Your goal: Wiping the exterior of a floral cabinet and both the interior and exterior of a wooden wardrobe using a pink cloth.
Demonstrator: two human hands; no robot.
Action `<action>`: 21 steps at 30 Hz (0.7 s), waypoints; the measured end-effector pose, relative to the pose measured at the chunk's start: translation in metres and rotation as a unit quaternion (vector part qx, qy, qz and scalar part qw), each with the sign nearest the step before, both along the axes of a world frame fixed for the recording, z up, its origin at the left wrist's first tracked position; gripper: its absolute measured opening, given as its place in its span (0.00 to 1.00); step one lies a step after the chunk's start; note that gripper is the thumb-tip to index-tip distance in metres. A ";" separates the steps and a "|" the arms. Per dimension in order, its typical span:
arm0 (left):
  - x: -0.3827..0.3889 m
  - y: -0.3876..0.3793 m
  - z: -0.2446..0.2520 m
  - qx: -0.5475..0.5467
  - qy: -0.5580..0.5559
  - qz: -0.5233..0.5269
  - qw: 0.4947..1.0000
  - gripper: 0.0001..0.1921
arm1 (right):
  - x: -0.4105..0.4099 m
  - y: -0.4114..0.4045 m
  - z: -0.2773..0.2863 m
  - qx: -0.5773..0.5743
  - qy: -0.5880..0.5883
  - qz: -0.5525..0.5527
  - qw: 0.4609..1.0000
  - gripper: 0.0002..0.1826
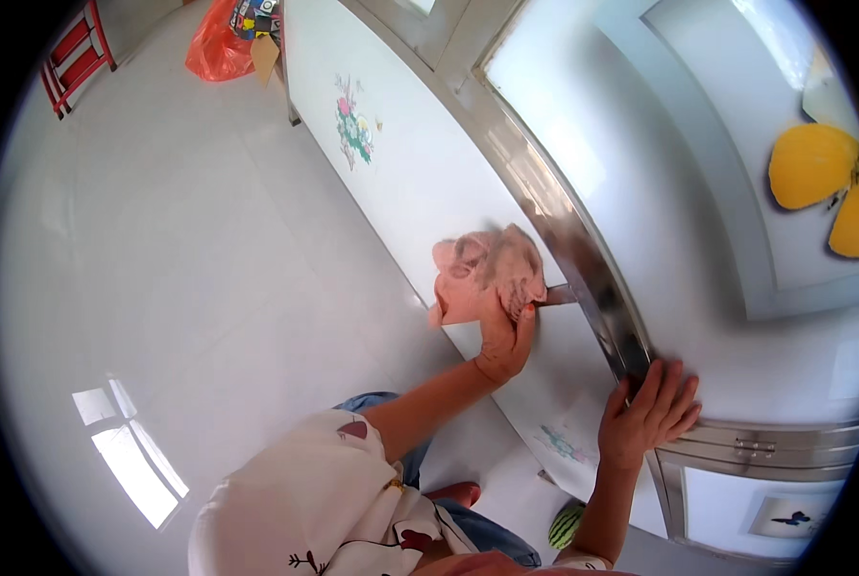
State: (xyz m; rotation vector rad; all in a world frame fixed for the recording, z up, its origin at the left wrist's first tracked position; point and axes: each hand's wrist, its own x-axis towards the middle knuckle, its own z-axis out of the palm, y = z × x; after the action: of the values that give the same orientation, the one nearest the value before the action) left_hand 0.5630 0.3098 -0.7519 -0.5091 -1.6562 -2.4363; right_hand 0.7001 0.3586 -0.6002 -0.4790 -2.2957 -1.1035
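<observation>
My left hand (503, 338) grips a crumpled pink cloth (488, 263), which shows dark, damp-looking patches. The cloth lies against a white cabinet panel (408, 165) with a floral decal, close to its metal divider strip (560, 295). The cloth hides part of the panel and strip. Farther along the cabinet, my right hand (647, 417) rests with spread fingers on the corner of the shiny metal frame (580, 248). Its fingertips reach onto the glossy white surface (696, 353) beyond the frame, and nothing is held in it.
A yellow butterfly decoration (814, 167) marks the glossy surface. On the pale floor (220, 273) are a green striped watermelon (566, 524) near my right forearm, an orange-red plastic bag (217, 47) by the cabinet's far end, and a red folding frame (78, 61) at the upper left.
</observation>
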 end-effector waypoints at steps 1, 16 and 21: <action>-0.002 0.004 -0.007 -0.008 0.002 0.026 1.000 0.23 | -0.002 0.004 -0.002 -0.001 0.002 0.006 1.000 0.16; -0.303 -0.054 0.060 0.024 0.111 0.231 0.966 0.31 | 0.003 0.012 0.000 0.034 -0.023 0.097 0.994 0.15; -0.138 -0.011 0.007 0.008 -0.086 0.096 0.992 0.30 | 0.004 0.012 0.004 0.034 -0.035 0.085 0.995 0.16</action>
State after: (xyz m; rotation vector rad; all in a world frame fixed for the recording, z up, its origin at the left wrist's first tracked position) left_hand 0.4251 0.2991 -0.7448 -0.1332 -1.6608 -2.4064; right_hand 0.7046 0.3702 -0.5963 -0.2175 -2.3021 -1.1260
